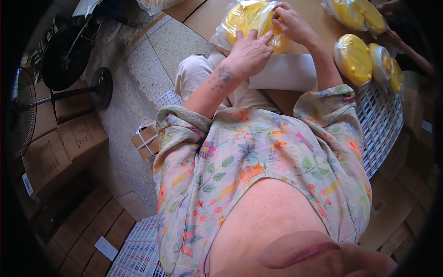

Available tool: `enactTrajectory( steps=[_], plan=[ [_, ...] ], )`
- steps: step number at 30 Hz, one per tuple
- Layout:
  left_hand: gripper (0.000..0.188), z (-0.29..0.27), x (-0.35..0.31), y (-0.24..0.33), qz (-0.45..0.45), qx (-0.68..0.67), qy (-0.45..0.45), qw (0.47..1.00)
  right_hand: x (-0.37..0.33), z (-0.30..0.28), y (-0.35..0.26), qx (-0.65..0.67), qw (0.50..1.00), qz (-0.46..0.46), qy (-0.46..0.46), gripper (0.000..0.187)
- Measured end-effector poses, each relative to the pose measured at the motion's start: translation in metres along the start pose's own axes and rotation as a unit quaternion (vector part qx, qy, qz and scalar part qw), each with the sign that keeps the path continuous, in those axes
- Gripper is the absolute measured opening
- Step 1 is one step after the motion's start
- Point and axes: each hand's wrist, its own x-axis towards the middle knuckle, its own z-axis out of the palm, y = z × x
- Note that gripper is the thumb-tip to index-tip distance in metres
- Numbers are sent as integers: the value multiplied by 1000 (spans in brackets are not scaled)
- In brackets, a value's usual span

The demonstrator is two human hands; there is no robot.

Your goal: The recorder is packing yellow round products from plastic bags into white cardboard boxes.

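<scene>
At the upper middle of the head view, a bagged yellow item (244, 19) lies on the brown tabletop (197, 21), just beyond a white sheet (284, 73). The left hand (250, 51) rests on its near side, fingers loosely spread; the right hand (295, 25) bends its fingers at the far right edge, apparently pinching clear film. Arranging the wrapping seems the step in hand; the next move calls for steadying left fingers and a secure right pinch. The long axis seemingly runs left to right, sloping nearward; which end is front cannot be told.
</scene>
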Motion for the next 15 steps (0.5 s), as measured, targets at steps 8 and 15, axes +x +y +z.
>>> enactTrajectory(
  steps=[8, 15],
  plan=[
    [26, -2, 5, 5, -9, 6, -5, 1000, -4, 4, -1, -38, 998, -31, 38, 14],
    [27, 1, 5, 6, -11, 21, -2, 1000, -6, 6, -2, -45, 998, 2, 41, 16]
  ],
)
